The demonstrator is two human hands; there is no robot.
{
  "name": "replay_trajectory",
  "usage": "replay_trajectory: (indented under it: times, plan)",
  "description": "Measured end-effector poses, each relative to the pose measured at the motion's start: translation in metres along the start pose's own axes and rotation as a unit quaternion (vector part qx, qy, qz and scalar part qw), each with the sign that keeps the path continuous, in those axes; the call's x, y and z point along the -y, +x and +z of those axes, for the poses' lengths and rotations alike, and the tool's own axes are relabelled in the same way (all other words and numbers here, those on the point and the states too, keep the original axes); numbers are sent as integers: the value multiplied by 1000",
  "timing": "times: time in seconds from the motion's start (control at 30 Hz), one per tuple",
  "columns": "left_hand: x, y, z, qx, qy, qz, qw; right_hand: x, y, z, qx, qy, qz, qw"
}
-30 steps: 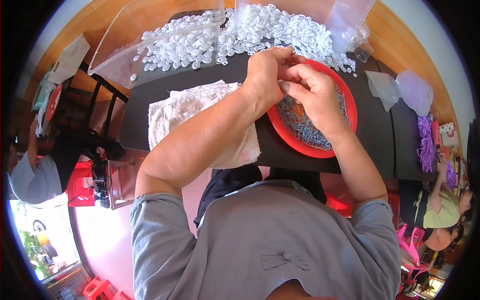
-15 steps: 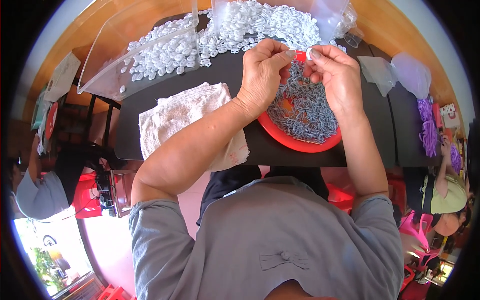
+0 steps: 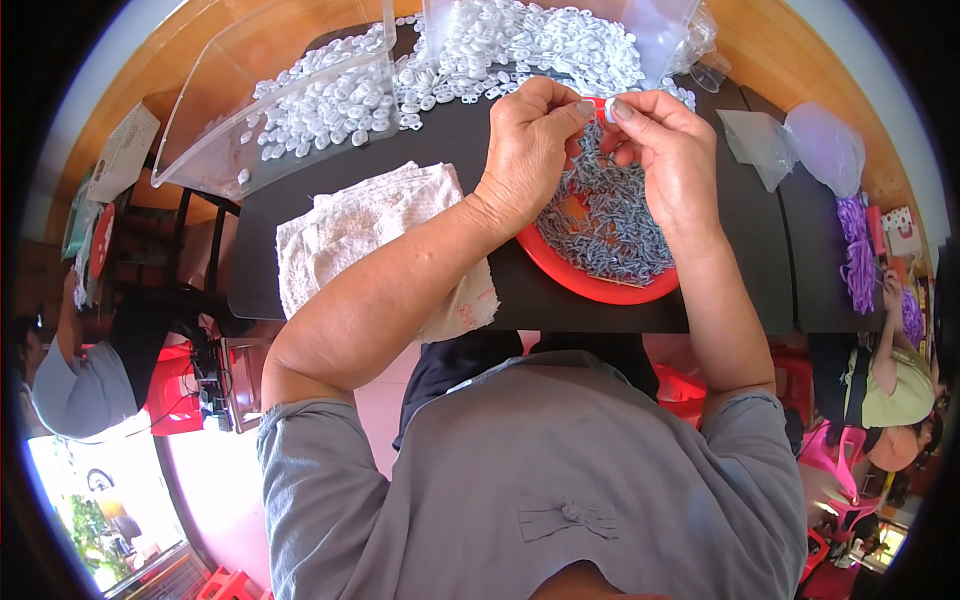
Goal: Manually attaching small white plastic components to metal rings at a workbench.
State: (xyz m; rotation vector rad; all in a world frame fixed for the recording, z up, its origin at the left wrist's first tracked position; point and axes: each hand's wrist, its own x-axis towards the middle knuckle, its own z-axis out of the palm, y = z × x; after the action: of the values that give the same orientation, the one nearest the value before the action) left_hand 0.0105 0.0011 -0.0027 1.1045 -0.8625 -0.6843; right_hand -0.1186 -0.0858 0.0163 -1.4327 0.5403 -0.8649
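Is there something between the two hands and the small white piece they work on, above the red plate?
Nothing visible: the left hand and right hand already pinch the small white piece over the red plate.

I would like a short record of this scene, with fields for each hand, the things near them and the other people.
left hand: raised over the red plate, fingertips pinching a small white piece together with the right hand
right hand: thumb and forefinger on the same small white piece
red plate: on the black table, filled with small grey parts
white pieces: heaped in a clear tray and on the table behind the plate
white towel: left of the plate
other people: one at each side edge
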Motion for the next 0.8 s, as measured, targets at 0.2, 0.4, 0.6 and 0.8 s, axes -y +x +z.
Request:
replay_trajectory:
  times: [0.2, 0.4, 0.6, 0.8]
  plan:
    - [-2, 0, -1, 6, 34, 13, 999, -1, -1, 2, 0, -12, -11, 1000]
    - [-2, 1, 0, 43, -20, -14, 999, -3, 1, 0, 23, -9, -8, 1000]
    - [-8, 6, -1, 83, -85, -43, 992, -3, 11, -19, 83, 49, 23, 995]
    - [-10, 8, -4, 136, -85, -24, 987, 8, 10, -25, 144, 21, 66, 987]
